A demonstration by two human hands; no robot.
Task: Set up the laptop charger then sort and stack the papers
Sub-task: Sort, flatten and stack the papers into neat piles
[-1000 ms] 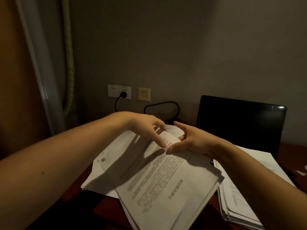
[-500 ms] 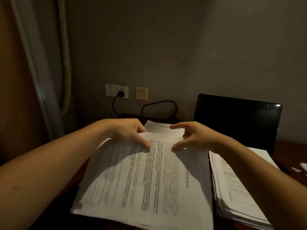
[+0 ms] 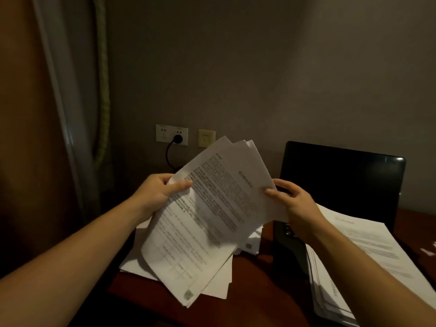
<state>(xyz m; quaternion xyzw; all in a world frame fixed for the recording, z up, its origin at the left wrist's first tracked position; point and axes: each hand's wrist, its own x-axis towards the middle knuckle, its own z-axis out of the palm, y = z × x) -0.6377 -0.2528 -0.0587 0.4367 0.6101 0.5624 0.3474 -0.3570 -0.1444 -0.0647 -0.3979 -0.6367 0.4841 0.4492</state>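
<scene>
Both my hands hold a sheaf of printed papers (image 3: 212,208) tilted up above the desk. My left hand (image 3: 160,193) grips its left edge, thumb on top. My right hand (image 3: 289,197) grips its right edge. More loose sheets (image 3: 212,286) lie on the desk beneath the sheaf. A thick stack of papers (image 3: 368,251) rests on the laptop (image 3: 339,175), which stands open with a dark screen at the right. The charger plug (image 3: 178,138) sits in the wall socket (image 3: 171,135), and its black cable (image 3: 168,156) runs down behind the papers.
The dark red-brown desk (image 3: 254,293) carries everything. A second wall plate (image 3: 206,138) is right of the socket. A curtain and a pale pole (image 3: 63,114) stand at the left. A few small white scraps (image 3: 428,251) lie at the desk's far right.
The sheaf lay flat on the desk under my fingertips; both hands have now gripped its edges and lifted it, tilting it up toward me.
</scene>
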